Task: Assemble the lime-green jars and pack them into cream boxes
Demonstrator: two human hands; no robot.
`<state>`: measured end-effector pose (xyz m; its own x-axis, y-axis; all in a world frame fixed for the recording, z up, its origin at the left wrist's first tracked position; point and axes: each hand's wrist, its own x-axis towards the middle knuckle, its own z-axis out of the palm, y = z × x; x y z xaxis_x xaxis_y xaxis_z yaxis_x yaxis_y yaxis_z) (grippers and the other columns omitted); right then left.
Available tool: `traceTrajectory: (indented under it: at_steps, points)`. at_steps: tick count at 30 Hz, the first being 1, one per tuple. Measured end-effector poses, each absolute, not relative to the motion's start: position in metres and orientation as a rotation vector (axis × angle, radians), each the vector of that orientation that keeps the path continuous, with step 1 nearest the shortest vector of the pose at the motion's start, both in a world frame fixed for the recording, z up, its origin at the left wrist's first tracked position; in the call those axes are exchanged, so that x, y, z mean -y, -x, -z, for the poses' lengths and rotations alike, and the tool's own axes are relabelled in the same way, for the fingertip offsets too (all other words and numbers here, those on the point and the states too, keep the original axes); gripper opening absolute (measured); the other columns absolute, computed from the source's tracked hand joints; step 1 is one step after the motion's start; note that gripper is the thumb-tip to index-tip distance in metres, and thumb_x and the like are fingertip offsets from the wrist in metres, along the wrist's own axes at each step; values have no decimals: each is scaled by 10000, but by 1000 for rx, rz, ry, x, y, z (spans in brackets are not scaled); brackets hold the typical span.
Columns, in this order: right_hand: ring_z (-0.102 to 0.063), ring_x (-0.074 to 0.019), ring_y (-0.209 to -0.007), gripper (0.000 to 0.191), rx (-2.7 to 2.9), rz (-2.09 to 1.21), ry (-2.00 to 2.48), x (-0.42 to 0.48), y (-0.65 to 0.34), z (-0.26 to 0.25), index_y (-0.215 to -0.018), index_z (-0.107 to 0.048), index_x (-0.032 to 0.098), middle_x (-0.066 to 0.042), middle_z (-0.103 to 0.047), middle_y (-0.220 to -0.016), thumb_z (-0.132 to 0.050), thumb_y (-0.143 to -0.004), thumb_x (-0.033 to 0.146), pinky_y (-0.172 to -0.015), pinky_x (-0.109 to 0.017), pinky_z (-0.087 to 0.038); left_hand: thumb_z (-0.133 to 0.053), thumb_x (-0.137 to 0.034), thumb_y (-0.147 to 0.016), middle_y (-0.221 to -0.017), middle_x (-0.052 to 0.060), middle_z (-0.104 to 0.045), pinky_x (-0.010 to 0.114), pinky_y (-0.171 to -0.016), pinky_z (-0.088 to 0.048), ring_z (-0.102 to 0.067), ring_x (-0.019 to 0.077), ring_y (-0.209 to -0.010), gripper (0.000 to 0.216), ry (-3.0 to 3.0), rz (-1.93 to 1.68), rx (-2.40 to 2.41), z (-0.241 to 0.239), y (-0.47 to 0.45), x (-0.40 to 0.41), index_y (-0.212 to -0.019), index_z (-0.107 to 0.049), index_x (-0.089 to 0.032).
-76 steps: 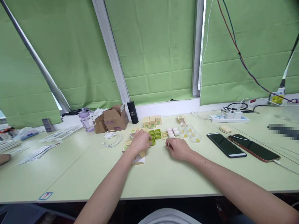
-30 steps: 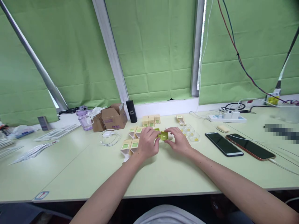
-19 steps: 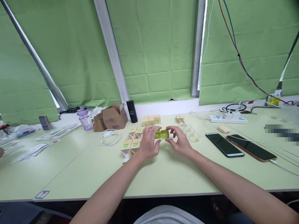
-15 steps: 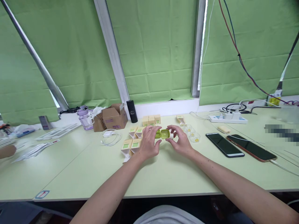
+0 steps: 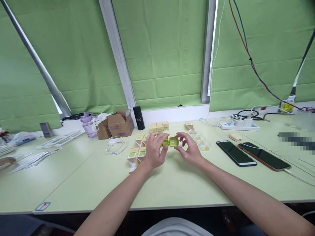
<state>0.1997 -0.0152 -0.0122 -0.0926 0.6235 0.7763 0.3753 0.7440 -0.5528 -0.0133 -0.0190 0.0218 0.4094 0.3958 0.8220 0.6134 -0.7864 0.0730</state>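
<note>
A small green hinged case (image 5: 174, 141) lies opened out between my hands, its hollow inside facing me. My left hand (image 5: 157, 150) pinches its left half, thumb below and fingers over the top. At its right end my right hand (image 5: 188, 149) grips the edge, where a bit of white shows by the fingers. Just left of my left hand stand several small cream boxes (image 5: 133, 154) with green panels and open flaps. To the right of my right hand sits a clear plastic tray (image 5: 205, 146) with yellow spots in its rounded cups.
More cream boxes (image 5: 159, 127) stand behind my hands, and a single cream box (image 5: 190, 127) beyond the tray. Two phones (image 5: 236, 153) lie at right before a power strip (image 5: 240, 126). Left are a charger (image 5: 113, 142), carton (image 5: 120, 124), black cylinder (image 5: 139, 118) and another person's hand (image 5: 7, 161).
My hands and the green case hold nearly the same position; the view shifts slightly. At the far left, the other person's hand has changed its pose.
</note>
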Motion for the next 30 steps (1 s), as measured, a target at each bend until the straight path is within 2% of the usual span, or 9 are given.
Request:
traceTrajectory:
  at_steps: [2,4,8,11,16,30]
  points:
    - [-621,-246,-946,496,1708,-253,800,15,-200,13,-1328,-525,287,-83,-689,-1203,-711,-871,244,-745,-404,-573,-271,-437,-1094,-1299,100,-727,548,-1019,-372,-519,333,-1213,521,2403,1330,931,-23,15,18,-1245,-736,-257]
    - [-626,-244,-944,500,1706,-252,803,14,-200,13,-1332,-524,285,-84,-690,-1200,-711,-870,248,-736,-399,-576,-229,-369,-1106,-1283,84,-740,542,-1022,-370,-523,316,-1207,550,2378,1359,1026,-23,15,15,-1196,-761,-261]
    - [-646,-241,-949,498,1715,-255,799,15,-200,13,-1343,-524,279,-91,-694,-1219,-708,-880,269,-732,-392,-582,-406,-287,-1070,-1241,90,-751,522,-1027,-390,-524,306,-1207,388,2394,1343,1118,-18,12,12,-1387,-621,-222]
    - [-657,-239,-944,480,1712,-271,797,16,-199,13,-1340,-526,276,-95,-701,-1218,-701,-893,284,-721,-386,-577,-558,-232,-979,-1265,105,-731,535,-1064,-400,-491,324,-1258,450,2455,1312,1036,-15,10,12,-1429,-551,-210]
    - [-660,-229,-925,464,1710,-315,797,18,-199,12,-1336,-518,277,-97,-706,-1214,-694,-907,297,-697,-372,-566,-605,-143,-891,-1321,123,-693,575,-1073,-434,-451,356,-1326,554,2495,1308,903,-15,10,16,-1434,-536,-225]
    - [-664,-221,-924,411,1728,-415,825,20,-199,10,-1360,-483,273,-89,-732,-1129,-613,-983,372,-674,-336,-565,-590,-226,-993,-1182,121,-744,541,-1002,-523,-543,320,-1244,370,2498,1367,916,-12,10,7,-1360,-643,-228]
